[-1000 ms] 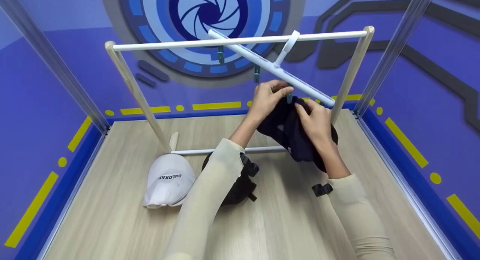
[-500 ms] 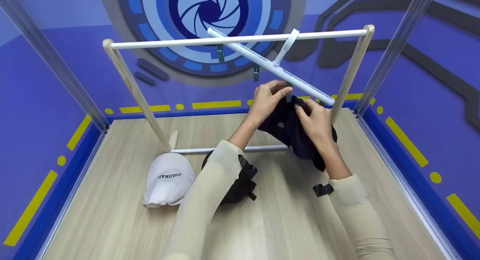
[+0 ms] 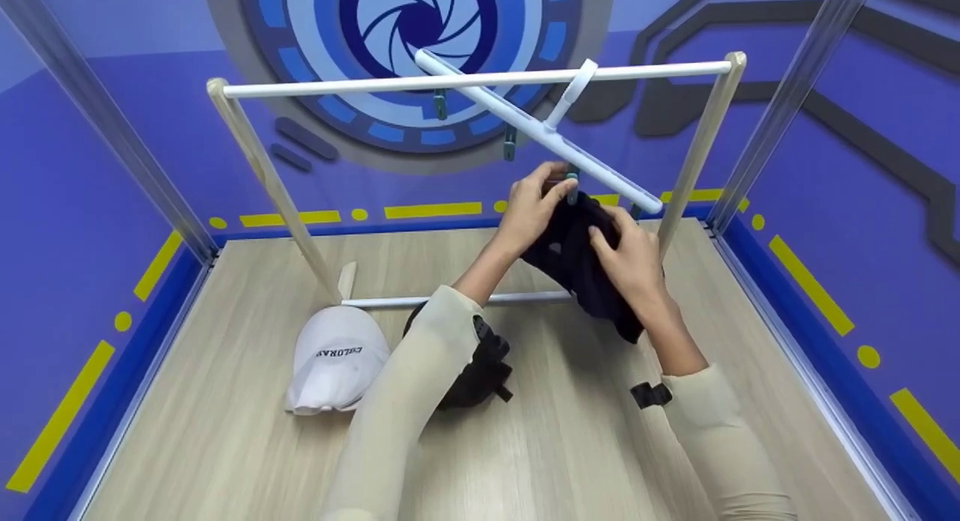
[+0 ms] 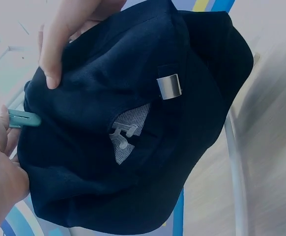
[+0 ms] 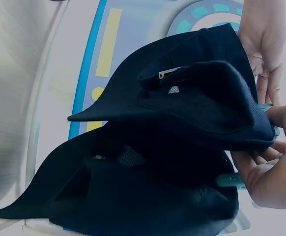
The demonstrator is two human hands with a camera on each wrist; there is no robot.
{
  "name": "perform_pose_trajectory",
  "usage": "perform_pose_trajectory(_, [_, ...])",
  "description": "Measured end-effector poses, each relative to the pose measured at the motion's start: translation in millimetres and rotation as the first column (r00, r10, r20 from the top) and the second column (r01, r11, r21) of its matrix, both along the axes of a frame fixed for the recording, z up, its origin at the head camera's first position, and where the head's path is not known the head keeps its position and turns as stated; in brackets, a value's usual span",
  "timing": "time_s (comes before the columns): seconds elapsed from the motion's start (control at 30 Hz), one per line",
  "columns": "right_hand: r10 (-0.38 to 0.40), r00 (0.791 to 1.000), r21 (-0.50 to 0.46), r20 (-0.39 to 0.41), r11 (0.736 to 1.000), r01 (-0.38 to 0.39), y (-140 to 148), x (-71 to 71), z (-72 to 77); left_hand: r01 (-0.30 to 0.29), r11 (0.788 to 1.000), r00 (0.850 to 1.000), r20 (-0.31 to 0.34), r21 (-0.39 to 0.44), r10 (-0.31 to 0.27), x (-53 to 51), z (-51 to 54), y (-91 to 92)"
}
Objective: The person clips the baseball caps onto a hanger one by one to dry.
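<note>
My left hand [image 3: 527,212] pinches a green clothespin [image 3: 572,188] that hangs from the white hanger bar [image 3: 517,119]. The pin's tip meets the crown edge of a dark baseball cap [image 4: 89,142]. Whether it bites the cloth I cannot tell. My right hand [image 3: 628,260] grips that cap, thumb on its near side in the head view. A metal buckle [image 4: 169,86] and the strap opening show in the left wrist view. Beside it, a second dark cap [image 5: 148,196] hangs from another green clothespin [image 5: 230,180]; the head view mostly hides it.
The hanger hooks over the top rail [image 3: 337,88] of a wooden rack and tilts down to the right. Two more clothespins, one of them [image 3: 509,143] near the middle, hang along it. On the wooden surface lie a white cap [image 3: 339,359] and a black cap [image 3: 472,386].
Both hands and the cap have shifted slightly left. The hanger has swung a little with them, and more of the pinched clothespin shows.
</note>
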State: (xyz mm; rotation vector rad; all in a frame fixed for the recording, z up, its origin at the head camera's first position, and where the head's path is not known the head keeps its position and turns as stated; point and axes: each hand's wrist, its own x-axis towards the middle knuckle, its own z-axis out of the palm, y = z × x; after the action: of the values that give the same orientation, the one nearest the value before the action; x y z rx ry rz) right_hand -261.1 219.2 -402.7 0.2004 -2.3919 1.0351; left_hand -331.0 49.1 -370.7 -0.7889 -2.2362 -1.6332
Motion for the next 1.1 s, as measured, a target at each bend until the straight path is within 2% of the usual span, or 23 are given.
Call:
perform_pose_trajectory(0.23, [0.048, 0.999, 0.033, -0.025, 0.998, -0.047, -1.6, 16.6, -1.9, 0.005, 1.000, 1.000, -0.025, 0.009, -0.005, 4.8, -2.4, -4.6])
perform_pose_trajectory(0.37, [0.074, 0.996, 0.043, -0.050, 0.996, -0.072, -2.5, 26.8, 1.2, 0.028, 1.000, 0.999, -0.039, 0.006, -0.027, 10.2, -2.4, -9.5])
perform_pose_trajectory(0.47, [0.078, 0.993, 0.064, -0.086, 0.995, -0.073, -2.4, 33.2, 2.4, 0.043, 0.998, 0.997, -0.064, -0.036, -0.045, 15.4, -1.8, -12.7])
perform_pose_trajectory(0.63, [0.096, 0.983, 0.112, -0.156, 0.991, -0.078, -3.5, 42.7, 1.0, 0.032, 0.990, 0.993, -0.108, -0.134, -0.047, 23.2, -5.0, -16.8])
perform_pose_trajectory(0.97, [0.204, 0.946, 0.183, -0.251, 0.970, -0.161, -17.1, 53.3, -7.4, 0.009, 0.967, 0.980, -0.191, -0.255, -0.059, 38.0, -14.0, -28.4])
perform_pose_trajectory(1.1, [0.260, 0.934, 0.227, -0.244, 0.952, -0.205, -22.1, 55.7, -14.1, 0.017, 0.963, 0.971, -0.224, -0.270, -0.080, 45.1, -18.1, -34.9])
